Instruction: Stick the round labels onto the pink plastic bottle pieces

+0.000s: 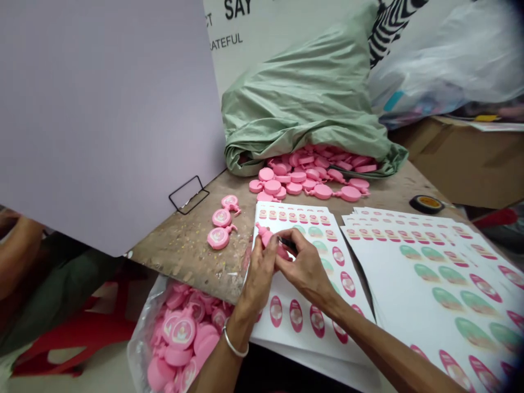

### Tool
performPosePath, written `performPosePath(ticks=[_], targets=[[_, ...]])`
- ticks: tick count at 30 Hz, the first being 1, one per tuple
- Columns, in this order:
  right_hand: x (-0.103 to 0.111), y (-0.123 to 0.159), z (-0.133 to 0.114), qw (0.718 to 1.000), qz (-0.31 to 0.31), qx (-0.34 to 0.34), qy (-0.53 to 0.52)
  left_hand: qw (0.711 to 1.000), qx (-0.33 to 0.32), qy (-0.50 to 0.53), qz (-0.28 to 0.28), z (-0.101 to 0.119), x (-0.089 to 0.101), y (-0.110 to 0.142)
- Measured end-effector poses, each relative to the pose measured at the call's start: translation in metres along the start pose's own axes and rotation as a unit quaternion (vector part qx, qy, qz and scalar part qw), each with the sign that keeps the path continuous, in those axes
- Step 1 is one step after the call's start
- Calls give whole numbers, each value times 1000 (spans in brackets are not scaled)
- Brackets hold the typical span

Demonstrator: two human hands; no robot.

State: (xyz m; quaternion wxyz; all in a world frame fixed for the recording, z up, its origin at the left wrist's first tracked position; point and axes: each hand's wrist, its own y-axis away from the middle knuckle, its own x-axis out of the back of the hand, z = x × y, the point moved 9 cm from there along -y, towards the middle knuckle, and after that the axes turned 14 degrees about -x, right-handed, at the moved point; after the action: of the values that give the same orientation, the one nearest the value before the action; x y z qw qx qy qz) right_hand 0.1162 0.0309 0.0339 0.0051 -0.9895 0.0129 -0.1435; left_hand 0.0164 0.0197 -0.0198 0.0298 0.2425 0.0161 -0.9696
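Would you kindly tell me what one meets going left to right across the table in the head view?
Black wire stand, labelled pink lids, left hand, right hand, stacked sticker sheets.

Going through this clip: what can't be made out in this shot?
Head view:
- Small dark item at the right hand: mostly hidden by the fingers, so its kind is unclear.
- Pink plastic piece in the left hand: its face is covered by both hands.
- Wall lettering: cut off by the purple board and the top edge.
- Other person's arm: cut off by the left edge and the purple board.
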Motion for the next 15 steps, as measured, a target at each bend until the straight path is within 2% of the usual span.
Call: performPosePath(ticks=[2, 3, 4, 6, 8, 11, 15], targets=[[-14, -2, -2, 995, -95, -3, -25, 1000, -15, 12, 9, 9, 8, -7], [-14, -6, 1, 993, -117, -8, -24, 1000, -22, 10, 16, 15, 16, -13], [-11, -10, 6, 993, -117, -16, -11, 999, -24, 7, 21, 21, 25, -19], [0, -20, 21, 995, -78, -32, 48, 999, -26, -15, 31, 32, 45, -31], [5, -25, 39, 990, -44, -48, 129, 999, -18, -32, 24, 36, 56, -43], [-3, -25, 55, 970, -15, -26, 243, 1000, 13, -24, -8, 22, 54, -58], [-14, -19, 54, 938, 39, 63, 339, 997, 53, 24, -58, -11, 31, -74]])
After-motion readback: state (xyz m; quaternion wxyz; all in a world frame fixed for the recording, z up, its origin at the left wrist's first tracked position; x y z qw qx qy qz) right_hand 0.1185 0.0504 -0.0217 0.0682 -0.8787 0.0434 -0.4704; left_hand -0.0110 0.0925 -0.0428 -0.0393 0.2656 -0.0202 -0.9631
